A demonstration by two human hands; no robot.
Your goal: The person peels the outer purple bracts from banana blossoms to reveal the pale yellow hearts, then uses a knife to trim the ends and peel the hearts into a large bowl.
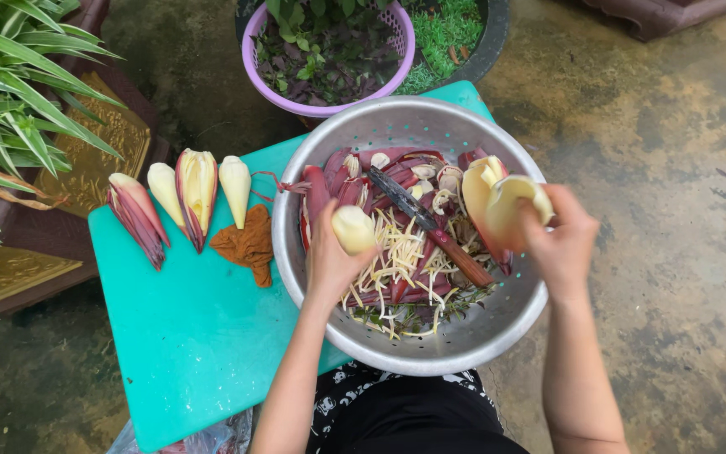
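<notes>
The work in hand looks like stripping a banana blossom: outer bracts are peeled off and the pieces gathered in the metal colander [464,345], which sits on the teal table [186,336].

The left hand [329,261] is over the near left part of the colander, its grip closed around a small pale blossom core [354,229] that stands up between thumb and fingers. The right hand [560,244] is at the colander's right rim, its grip pinching a pale yellow bract [510,206] that curls open, with a second cupped bract just behind it. This hand is slightly blurred, so the exact finger placement cannot be told.

Inside the colander lie dark red bracts, a heap of pale thin florets [401,252] and a knife [434,227] with a wooden handle, laid diagonally across the pile and touched by neither hand.

On the table to the left of the colander lie four peeled blossom pieces [195,189] in a row, and beside them a brown crumpled scrap [245,244]. Beyond the table stands a purple basket of leafy herbs [329,50].

Judging from this, any further cutting calls for freeing one hand and grasping the knife by its handle, clear of the blade.
</notes>
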